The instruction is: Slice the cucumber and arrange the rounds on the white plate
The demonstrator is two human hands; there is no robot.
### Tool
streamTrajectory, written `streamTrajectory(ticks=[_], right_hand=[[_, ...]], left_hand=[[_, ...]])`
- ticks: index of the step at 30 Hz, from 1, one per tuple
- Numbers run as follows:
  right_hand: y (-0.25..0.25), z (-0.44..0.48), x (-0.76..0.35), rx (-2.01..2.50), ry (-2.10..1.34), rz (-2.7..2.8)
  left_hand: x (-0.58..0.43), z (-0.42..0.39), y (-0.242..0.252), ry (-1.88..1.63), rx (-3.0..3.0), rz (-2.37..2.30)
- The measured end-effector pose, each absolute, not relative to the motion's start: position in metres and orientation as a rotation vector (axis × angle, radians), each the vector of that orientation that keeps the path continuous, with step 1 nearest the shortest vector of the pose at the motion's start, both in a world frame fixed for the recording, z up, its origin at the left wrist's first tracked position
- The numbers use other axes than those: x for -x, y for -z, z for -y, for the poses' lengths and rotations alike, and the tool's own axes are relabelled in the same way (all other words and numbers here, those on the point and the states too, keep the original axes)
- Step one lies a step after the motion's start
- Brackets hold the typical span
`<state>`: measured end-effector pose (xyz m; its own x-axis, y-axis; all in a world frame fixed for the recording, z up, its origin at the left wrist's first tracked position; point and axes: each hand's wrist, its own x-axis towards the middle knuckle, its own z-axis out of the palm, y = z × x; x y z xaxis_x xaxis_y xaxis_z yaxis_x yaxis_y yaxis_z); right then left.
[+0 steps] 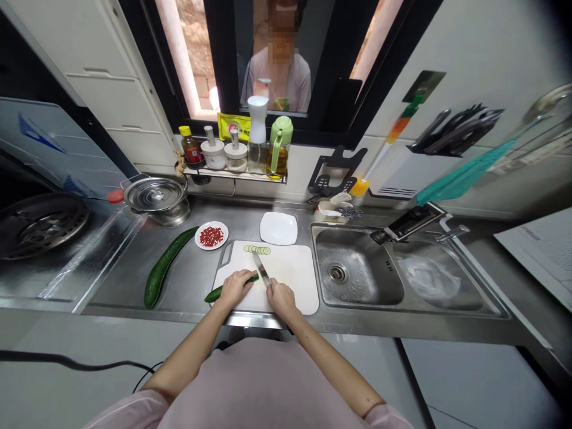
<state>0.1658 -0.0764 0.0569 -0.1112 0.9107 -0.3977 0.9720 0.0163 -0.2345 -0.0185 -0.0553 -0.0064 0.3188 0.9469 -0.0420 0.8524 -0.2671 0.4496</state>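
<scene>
A white cutting board [290,274] lies on the steel counter in front of me. My left hand [235,287] is closed over a green cucumber [214,294] that lies across the board's left edge. My right hand [280,296] grips the handle of a knife [261,269] whose blade points away from me and meets the cucumber's cut end. Several thin cucumber slices [257,249] sit in a row at the board's far edge.
A whole cucumber [164,265] lies on the counter to the left. A small plate of chopped red chili [211,236] and a white square plate [279,227] stand behind the board. A sink [357,274] is to the right, a lidded pot [155,196] at far left, and condiment bottles [250,149] on a rack.
</scene>
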Motion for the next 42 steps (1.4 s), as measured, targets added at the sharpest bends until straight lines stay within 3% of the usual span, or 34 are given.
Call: streamTrajectory(ticks=[42], right_hand=[[-0.052,0.082,-0.155,-1.961,0.702,-2.150]], left_hand=[[0.025,0.051,0.011,-0.388,-2.234,-1.538]])
